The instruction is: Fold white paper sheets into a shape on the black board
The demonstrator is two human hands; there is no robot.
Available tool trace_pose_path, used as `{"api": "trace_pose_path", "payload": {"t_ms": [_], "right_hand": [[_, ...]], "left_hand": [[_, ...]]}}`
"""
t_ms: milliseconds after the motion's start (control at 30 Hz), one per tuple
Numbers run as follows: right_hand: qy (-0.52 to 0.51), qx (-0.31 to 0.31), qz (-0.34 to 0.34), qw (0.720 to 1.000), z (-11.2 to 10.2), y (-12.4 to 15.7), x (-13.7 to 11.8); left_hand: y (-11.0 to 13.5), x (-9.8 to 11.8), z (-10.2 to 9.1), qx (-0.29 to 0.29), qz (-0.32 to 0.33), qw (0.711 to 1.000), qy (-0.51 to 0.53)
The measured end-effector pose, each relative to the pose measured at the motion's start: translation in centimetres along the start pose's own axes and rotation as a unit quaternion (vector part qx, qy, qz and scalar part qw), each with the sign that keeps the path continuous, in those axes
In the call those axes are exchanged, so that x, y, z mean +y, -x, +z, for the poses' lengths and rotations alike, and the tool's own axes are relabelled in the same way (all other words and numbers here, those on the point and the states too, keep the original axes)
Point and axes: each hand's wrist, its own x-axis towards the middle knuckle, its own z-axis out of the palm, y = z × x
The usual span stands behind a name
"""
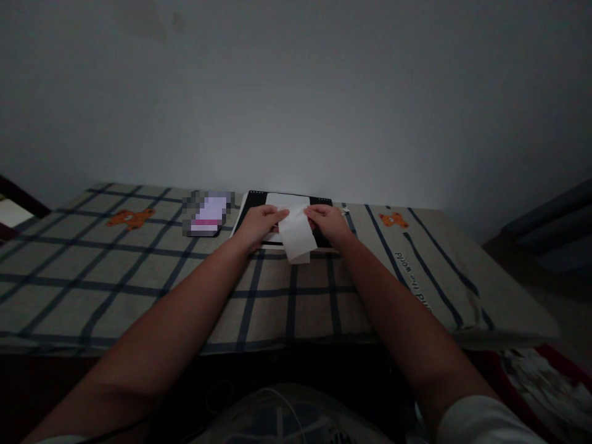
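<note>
A thin white paper strip (298, 238), perhaps a tissue, hangs between my hands with its lower end curling toward me. My left hand (259, 224) pinches its left edge between thumb and fingers. On the other side, my right hand (329, 222) grips the upper right part with fingertips pressed together. Directly under the hands lies a flat black-and-white item (253, 201), like a folder or a printed board, with rows of small white marks along its top edge. The hands and strip hide much of it.
A table (152, 283) with a checked cloth bearing orange bear prints stands against a grey wall (296, 98). A phone (210, 213) with a lit screen, partly pixelated, lies left of the hands. A small pale scrap (345, 210) sits beside my right hand. Fabric shows at lower right.
</note>
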Motion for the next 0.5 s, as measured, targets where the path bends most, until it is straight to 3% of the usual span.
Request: {"api": "trace_pose_path", "payload": {"t_ms": [333,500], "right_hand": [[0.011,0.001,-0.011,1.0,0.01,0.15,-0.26],[0.031,0.009,-0.004,0.999,-0.05,0.06,-0.41]], "left_hand": [[-0.19,-0.15,-0.22,0.005,-0.006,1.0,0.013],[-0.25,0.05,-0.23,0.039,0.021,0.999,0.004]]}}
